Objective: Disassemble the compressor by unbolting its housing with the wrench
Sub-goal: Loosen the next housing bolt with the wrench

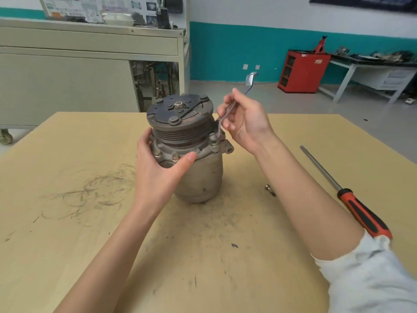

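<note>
One bolt (270,190) lies loose on the table (67,154) at four o'clock from the compressor (191,150), which stands upright mid-table. At least two bolts remain in the front of its flange, so I judge most of the job is left. My left hand (158,166) wraps the flange at nine o'clock, and my right hand (243,120) pinches the wrench (218,127), its lower end at a bolt at three o'clock.

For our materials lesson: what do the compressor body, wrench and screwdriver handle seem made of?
Compressor body: probably cast aluminium, dull pale grey surface. Wrench: likely steel, bright reflective shine. Screwdriver handle: plastic or rubber, moulded red-and-black matte.
</note>
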Tool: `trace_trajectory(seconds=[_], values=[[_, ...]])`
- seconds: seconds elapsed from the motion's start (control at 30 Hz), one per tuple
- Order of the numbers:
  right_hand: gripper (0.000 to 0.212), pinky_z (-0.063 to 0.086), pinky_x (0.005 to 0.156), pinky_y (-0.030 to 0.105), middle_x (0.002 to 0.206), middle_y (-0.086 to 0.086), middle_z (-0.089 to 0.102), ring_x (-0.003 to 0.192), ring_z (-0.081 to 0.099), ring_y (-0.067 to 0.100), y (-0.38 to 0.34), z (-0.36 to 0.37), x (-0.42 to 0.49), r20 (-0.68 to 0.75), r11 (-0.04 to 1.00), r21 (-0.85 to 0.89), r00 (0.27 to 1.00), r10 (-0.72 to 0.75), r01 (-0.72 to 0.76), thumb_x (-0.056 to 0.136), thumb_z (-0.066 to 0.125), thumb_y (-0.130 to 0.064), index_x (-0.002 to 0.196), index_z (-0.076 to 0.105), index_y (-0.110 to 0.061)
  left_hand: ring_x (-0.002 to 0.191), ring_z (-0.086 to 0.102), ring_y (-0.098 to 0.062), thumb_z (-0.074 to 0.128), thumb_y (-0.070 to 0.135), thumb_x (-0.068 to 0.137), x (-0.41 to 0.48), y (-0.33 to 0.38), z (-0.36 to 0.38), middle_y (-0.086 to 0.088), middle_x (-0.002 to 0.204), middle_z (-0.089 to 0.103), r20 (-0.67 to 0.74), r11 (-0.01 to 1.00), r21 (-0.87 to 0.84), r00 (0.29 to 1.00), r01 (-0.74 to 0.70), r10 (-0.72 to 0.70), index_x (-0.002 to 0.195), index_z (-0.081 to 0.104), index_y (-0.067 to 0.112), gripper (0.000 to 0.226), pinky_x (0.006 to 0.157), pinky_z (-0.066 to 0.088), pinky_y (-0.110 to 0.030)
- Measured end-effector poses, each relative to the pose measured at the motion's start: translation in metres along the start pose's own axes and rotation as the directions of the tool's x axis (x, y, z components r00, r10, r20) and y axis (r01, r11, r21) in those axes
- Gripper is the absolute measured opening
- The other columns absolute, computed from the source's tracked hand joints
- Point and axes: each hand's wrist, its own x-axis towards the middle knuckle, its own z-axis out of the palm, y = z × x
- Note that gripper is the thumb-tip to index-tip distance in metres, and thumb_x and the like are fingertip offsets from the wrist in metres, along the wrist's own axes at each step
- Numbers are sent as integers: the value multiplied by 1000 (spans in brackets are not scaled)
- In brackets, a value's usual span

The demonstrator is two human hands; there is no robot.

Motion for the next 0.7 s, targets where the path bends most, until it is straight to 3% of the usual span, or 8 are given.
trace_trajectory(seconds=[0.07, 0.13, 0.23, 0.3, 0.37, 0.5, 0.63, 0.7], values=[[39, 44, 40, 19, 62, 12, 67, 43, 59, 18, -6, 0, -11, -82, 994, 2, 990, -112, 112, 103, 35, -26, 76, 54, -5, 120, 40, 15, 72, 67, 55, 0, 0, 0, 16, 144, 39, 2, 1000, -7, 1000, 1, -1, 147, 28, 29, 109, 87, 30, 4], [39, 52, 48, 20, 73, 15, 72, 56, 68, 23, -11, 1, -30, -84, 958, -141, 961, -262, 249, 102, 38, -29, 78, 58, -5, 124, 40, 8, 73, 66, 56, -1, 0, 0, 16, 144, 40, -2, 1000, -7, 1000, 3, -3, 147, 28, 30, 107, 90, 31, -1], [32, 58, 60, 26, 81, 10, 74, 70, 72, 24, -9, 7, -65, 27, 779, -437, 872, -488, 449, 99, 42, -28, 83, 62, -9, 127, 41, 3, 71, 67, 54, -1, 0, 1, 16, 142, 41, -7, 1000, -14, 1000, -4, 4, 146, 29, 29, 109, 95, 33, -8], [23, 59, 66, 31, 86, 7, 73, 76, 73, 21, -3, 10, -84, 115, 651, -540, 813, -570, 533, 97, 44, -26, 86, 61, -15, 125, 42, 6, 70, 68, 54, -2, 1, 1, 17, 141, 42, -9, 1000, -19, 1000, -7, 7, 146, 30, 29, 108, 94, 33, -4], [16, 59, 70, 35, 92, 7, 71, 80, 73, 18, 5, 13, -95, 167, 579, -585, 783, -599, 568, 96, 45, -24, 89, 59, -21, 121, 42, 13, 70, 68, 54, -2, 1, 1, 19, 138, 42, -8, 1000, -25, 1000, -12, 12, 145, 30, 30, 107, 90, 33, 0], [12, 59, 73, 38, 95, -1, 69, 84, 72, 16, 18, 14, -106, 188, 537, -599, 756, -627, 594, 96, 46, -23, 96, 58, -27, 123, 41, 12, 70, 68, 54, -1, 0, 1, 19, 138, 42, -10, 1000, -19, 1000, -19, 19, 146, 30, 29, 108, 91, 33, -2], [16, 57, 81, 32, 108, -7, 66, 94, 69, 16, 29, 10, -115, 191, 591, -549, 778, -599, 591, 97, 45, -34, 98, 60, -29, 112, 37, 29, 70, 67, 55, -1, 0, 1, 22, 134, 41, -6, 999, -21, 1000, -25, 24, 145, 29, 28, 107, 84, 31, 7], [15, 56, 84, 33, 111, -4, 65, 98, 68, 20, 31, 9, -114, 184, 614, -528, 785, -591, 586, 97, 46, -33, 97, 60, -29, 113, 36, 29, 70, 67, 55, 0, -1, 1, 21, 134, 41, -7, 1000, -19, 1000, -22, 22, 145, 29, 28, 106, 85, 31, 7]])
